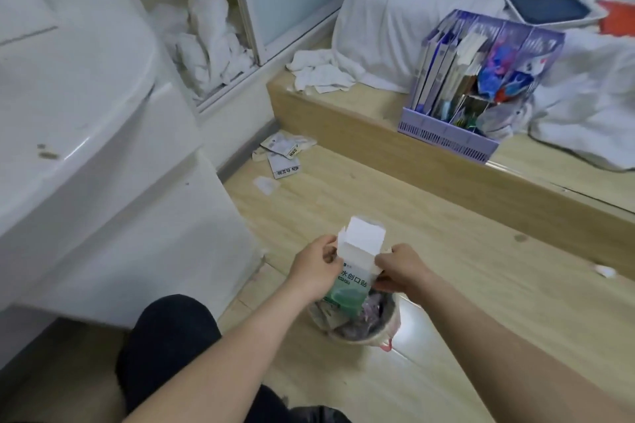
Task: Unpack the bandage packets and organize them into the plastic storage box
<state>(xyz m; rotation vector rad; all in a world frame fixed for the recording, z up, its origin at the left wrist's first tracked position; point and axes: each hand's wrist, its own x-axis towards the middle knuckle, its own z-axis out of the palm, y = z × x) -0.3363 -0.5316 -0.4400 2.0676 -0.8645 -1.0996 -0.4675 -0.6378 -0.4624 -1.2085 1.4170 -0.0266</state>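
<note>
A white and green bandage box (350, 280) with its top flaps open is held upright over a small waste bin (357, 324). My left hand (314, 269) grips the box's left side. At the box's right edge, my right hand (400, 269) pinches something pale near the opening; I cannot tell what it is. Empty bandage packets (283, 154) lie on the floor by the wall. No plastic storage box is in sight.
A white cabinet (86, 134) stands at my left. A raised wooden platform (412, 161) at right bears a purple file rack (477, 86) with books and white bedding (395, 10). White cloths (206, 38) are piled in an open closet. My knee (171, 347) is bottom left.
</note>
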